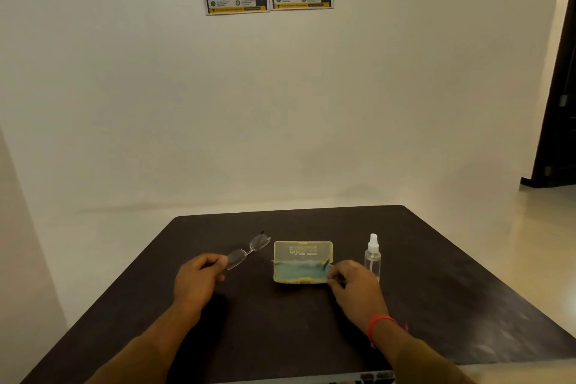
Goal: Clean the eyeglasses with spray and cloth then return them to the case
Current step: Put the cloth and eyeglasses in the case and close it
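nearest the camera, the left hand (199, 274) grips the eyeglasses (247, 251) by one end, their long axis slanting up and away to the right, toward the case. the right hand (352, 285) pinches the right edge of the blue-green cloth (299, 270) lying in the open yellow case (304, 248), which sits between both hands on the dark table (436, 274). just past the right hand stands the spray bottle (372, 256), upright, so the right hand is probably the one to fetch it.
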